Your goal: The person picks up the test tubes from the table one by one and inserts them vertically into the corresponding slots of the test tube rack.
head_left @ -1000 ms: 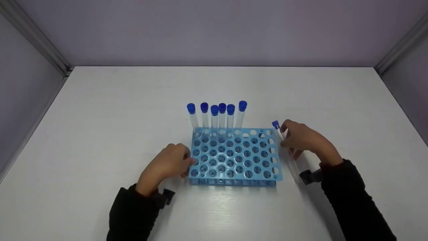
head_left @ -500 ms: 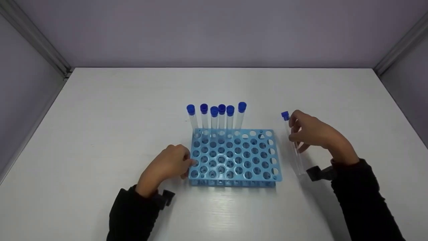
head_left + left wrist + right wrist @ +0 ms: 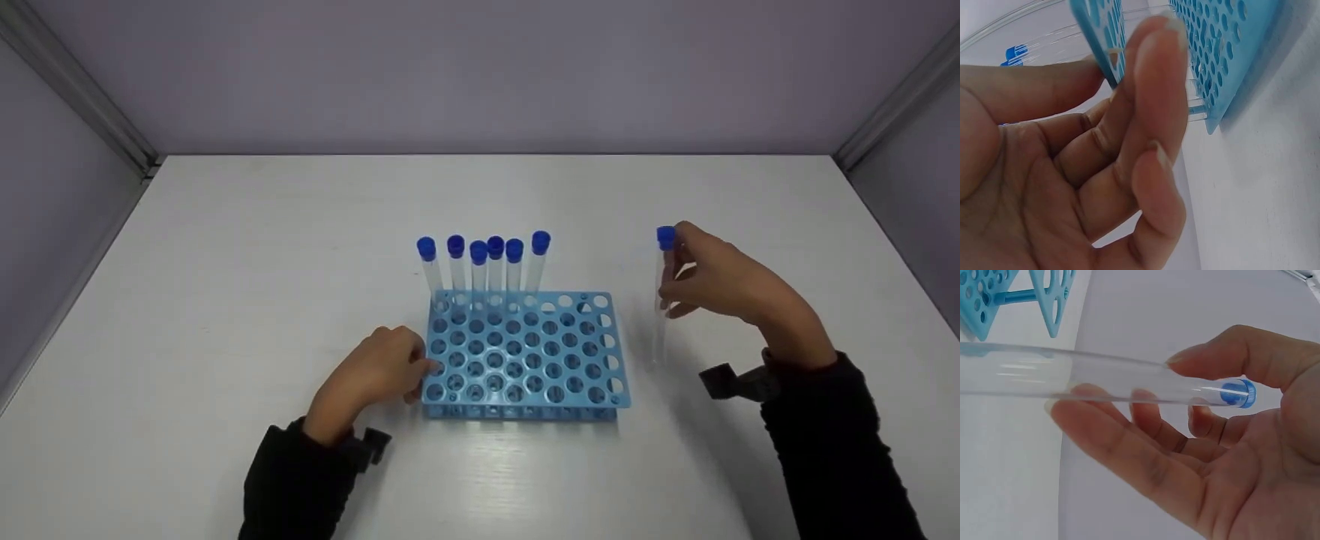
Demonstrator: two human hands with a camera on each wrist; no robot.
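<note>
A light-blue test tube rack with rows of round holes stands on the table. Several clear test tubes with blue caps stand in its back row, left of the middle. My left hand pinches the rack's left edge; in the left wrist view the thumb lies on one side of the top plate and the fingers on the other. Off to the right of the rack, my right hand holds another clear test tube between thumb and fingers. It is nearly upright, with its blue cap at the top.
The white table runs back to a pale wall, with side panels at left and right. Dark wrist mounts sit by both sleeves.
My right hand has moved away from the rack, to the right and back, taking the test tube with it. The tube has turned from slanted to nearly upright. My left hand stays put.
</note>
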